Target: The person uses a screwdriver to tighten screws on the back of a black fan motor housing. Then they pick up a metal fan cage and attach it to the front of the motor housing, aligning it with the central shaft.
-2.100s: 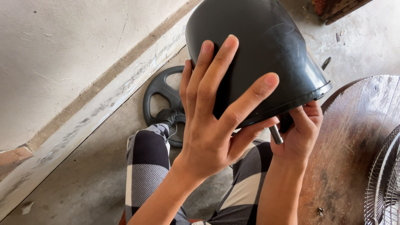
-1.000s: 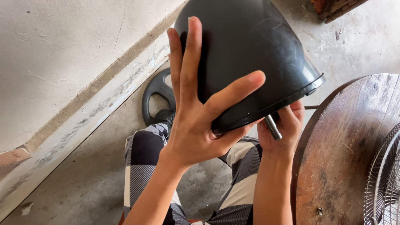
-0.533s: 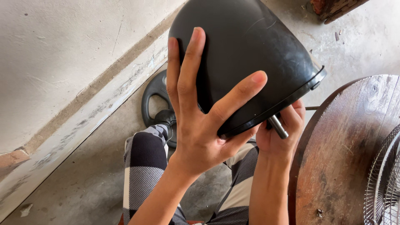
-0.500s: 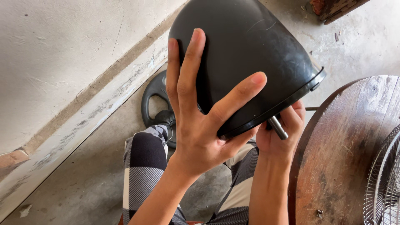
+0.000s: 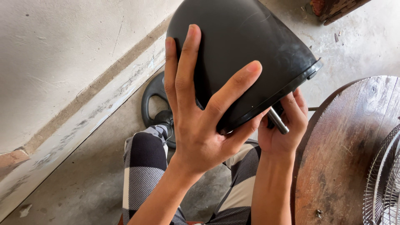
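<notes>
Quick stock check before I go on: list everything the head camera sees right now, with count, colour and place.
black domed housing: one, black plastic, held up at top centre
metal shaft: one, silver, sticking out from under the housing rim
spoked disc: one, black, on the floor behind the knee, partly hidden
wooden table: one, brown, round-edged, at right
wire grille: one, grey metal, on the table at far right
wall: one, pale plaster, at left
floor: grey concrete, below
checked trousers: black and white, on the person's legs
left hand: spread over the housing's side
right hand: under the rim, fingers around the shaft
</notes>
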